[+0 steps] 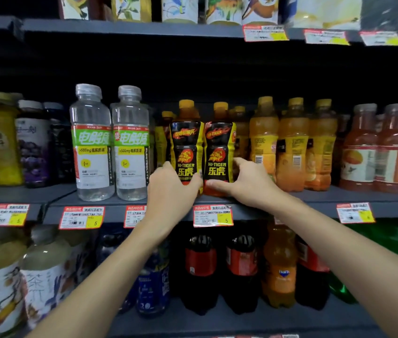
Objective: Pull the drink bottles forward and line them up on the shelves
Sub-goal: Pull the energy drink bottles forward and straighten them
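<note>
Fingers of left hand and right hand are clamped low on two Hi-Tiger bottles, presumably for drawing forward.

We are looking through one head-worn wide-angle camera, facing the middle shelf head-on from close up, with the upper shelf and lower shelf filling the top and bottom edges.

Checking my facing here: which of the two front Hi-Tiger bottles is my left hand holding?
The left Hi-Tiger bottle, beside the clear electrolyte bottles; your left hand grips its base. The right hand holds the right Hi-Tiger bottle.
</note>
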Available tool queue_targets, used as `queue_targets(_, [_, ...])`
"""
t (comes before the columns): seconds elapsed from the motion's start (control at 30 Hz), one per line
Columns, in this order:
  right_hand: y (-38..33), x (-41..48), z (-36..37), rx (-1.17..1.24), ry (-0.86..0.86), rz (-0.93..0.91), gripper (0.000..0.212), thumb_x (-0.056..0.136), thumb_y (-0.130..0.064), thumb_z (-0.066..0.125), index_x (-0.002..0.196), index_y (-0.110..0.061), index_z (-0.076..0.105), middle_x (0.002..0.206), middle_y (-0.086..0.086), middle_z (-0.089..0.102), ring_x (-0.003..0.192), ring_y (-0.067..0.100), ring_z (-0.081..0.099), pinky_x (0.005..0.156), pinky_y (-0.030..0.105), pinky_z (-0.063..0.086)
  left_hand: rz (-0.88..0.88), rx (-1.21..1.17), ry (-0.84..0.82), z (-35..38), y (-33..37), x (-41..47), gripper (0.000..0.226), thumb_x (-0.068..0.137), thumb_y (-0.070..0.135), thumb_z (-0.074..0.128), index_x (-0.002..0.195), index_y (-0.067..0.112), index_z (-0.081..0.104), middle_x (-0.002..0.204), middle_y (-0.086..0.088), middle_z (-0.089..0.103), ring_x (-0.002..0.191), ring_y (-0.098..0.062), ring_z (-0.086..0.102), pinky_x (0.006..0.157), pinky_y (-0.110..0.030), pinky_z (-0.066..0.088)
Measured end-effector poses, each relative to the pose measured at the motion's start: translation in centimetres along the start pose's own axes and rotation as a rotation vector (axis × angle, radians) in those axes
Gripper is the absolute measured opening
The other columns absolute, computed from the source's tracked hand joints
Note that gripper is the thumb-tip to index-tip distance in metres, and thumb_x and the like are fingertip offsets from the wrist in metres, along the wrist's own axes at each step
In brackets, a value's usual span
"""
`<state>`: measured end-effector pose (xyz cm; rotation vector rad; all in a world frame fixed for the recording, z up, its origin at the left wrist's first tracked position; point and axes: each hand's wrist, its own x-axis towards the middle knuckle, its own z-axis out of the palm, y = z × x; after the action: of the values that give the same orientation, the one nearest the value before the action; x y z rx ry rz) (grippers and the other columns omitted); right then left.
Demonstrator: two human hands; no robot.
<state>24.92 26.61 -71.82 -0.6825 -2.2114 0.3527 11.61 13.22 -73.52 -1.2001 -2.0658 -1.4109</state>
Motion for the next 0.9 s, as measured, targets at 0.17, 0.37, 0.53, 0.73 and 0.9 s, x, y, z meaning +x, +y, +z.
queue_targets(0.17, [0.6,0.2,0.5,0.046,0.007,-0.032,0.066,0.075,-0.067,0.075,0.122,-0.024,0.056,0.109,-0.009,0.066,0.102,0.014,0.063,0.081,0.033,0.053,0.027,-0.018,0.102,0.4,0.5,-0.7,0.031,0.086,0.047,0.068,0.094,0.018,0.066,0.086,0.005,0.069,0.085,-0.015,0.065,0.080,-0.036,0.052])
queue_targets(0.37, [0.3,-0.5,0.3,0.067,-0.008,-0.041,0.059,0.081,-0.063,0.070,0.121,-0.025,0.050,0.113,-0.006,0.067,0.104,0.019,0.065,0.086,0.038,0.055,0.046,0.008,0.150,0.3,1.1,-1.0,0.023,0.083,0.047,0.074,0.083,0.045,0.050,0.077,0.023,0.062,0.078,0.014,0.058,0.065,-0.004,0.040])
queue_targets(0.53, [0.0,-0.7,0.1,0.081,0.020,-0.056,0.071,0.075,-0.072,0.069,0.124,-0.024,0.052,0.117,-0.003,0.065,0.108,0.020,0.064,0.089,0.042,0.056,0.070,0.007,0.150,0.3,0.7,-1.0,0.024,0.083,0.047,0.075,0.091,0.044,0.052,0.079,0.023,0.064,0.074,0.013,0.059,0.063,-0.002,0.039])
queue_targets(0.73, [0.3,-0.6,0.5,0.043,0.004,-0.056,0.077,0.073,-0.075,0.070,0.124,-0.021,0.051,0.116,-0.001,0.066,0.108,0.022,0.064,0.087,0.041,0.057,0.114,0.001,0.141,0.7,-0.3,-0.7,0.025,0.084,0.049,0.073,0.099,0.033,0.060,0.085,0.020,0.067,0.081,0.012,0.061,0.066,-0.004,0.043])
queue_targets(0.9, [-0.2,-0.7,0.0,0.057,-0.018,-0.030,0.077,0.072,-0.072,0.073,0.125,-0.020,0.052,0.114,-0.001,0.067,0.105,0.021,0.065,0.085,0.039,0.057,0.090,0.007,0.107,0.4,-0.1,-0.7,0.029,0.085,0.051,0.071,0.101,0.027,0.063,0.088,0.017,0.067,0.081,0.007,0.061,0.072,-0.016,0.049])
